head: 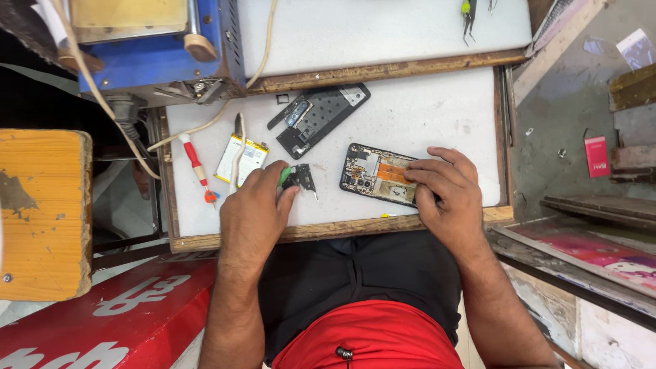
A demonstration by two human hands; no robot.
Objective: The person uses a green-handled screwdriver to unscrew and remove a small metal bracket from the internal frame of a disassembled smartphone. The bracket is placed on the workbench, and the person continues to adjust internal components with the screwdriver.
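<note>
Pinching a green tool (284, 175), left hand (254, 208); right hand (447, 191) flat on opened phone (378, 174).

An opened phone (378, 173), back cover off and circuitry and orange strip exposed, lies flat near the worktop's front edge. Just left of it sits a small black part (301, 177) beside a green-tipped tool (283, 176).

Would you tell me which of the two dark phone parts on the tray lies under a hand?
The opened phone body, under the right hand; the back cover lies untouched farther away.
</note>
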